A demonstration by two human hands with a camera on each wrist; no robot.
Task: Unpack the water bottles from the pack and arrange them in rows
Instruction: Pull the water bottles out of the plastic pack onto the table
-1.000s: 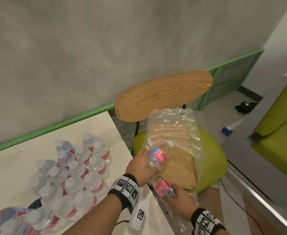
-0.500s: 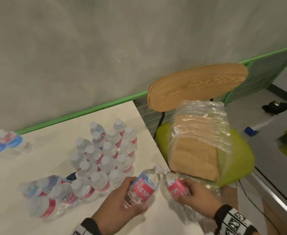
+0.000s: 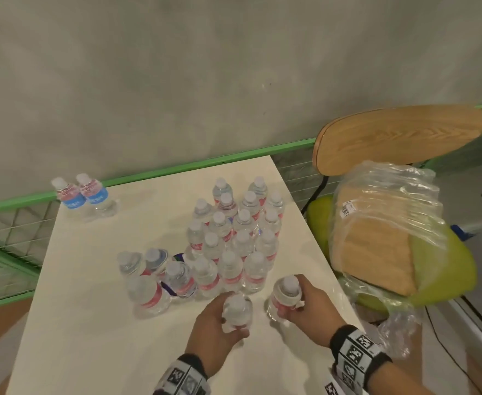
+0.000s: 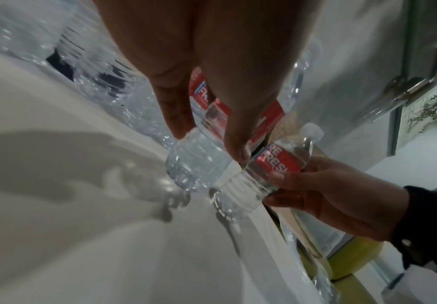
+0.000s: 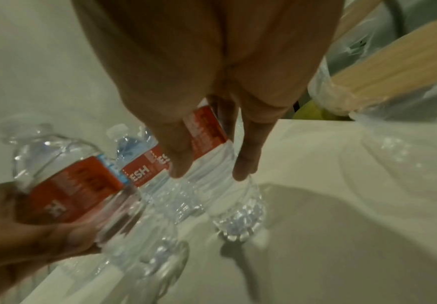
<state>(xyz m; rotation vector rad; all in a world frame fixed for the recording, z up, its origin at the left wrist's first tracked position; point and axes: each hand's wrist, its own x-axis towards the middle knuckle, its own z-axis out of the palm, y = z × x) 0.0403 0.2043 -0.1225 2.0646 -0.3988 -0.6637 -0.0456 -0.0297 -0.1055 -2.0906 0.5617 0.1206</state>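
Note:
My left hand [image 3: 225,323] grips a clear water bottle with a red label [image 3: 237,309] just in front of the standing group of bottles [image 3: 234,232] on the white table [image 3: 91,309]. My right hand [image 3: 305,306] grips a second red-labelled bottle [image 3: 287,293] beside it, near the table's right edge. In the left wrist view, thumb and fingers of the left hand [image 4: 207,133] wrap its bottle [image 4: 199,164]. The right wrist view shows the right hand [image 5: 212,166] around its bottle [image 5: 228,185], the base close to the table. The plastic pack wrap [image 3: 382,229] lies on the chair.
Two bottles with blue and red labels [image 3: 83,195] stand at the table's far left corner. A chair with a wooden back [image 3: 399,138] and green seat [image 3: 450,269] stands right of the table. A green rail [image 3: 148,172] runs along the grey wall.
Both hands have carried their bottles from the pack on the chair leftwards over the table and turned them upright at the front of the group.

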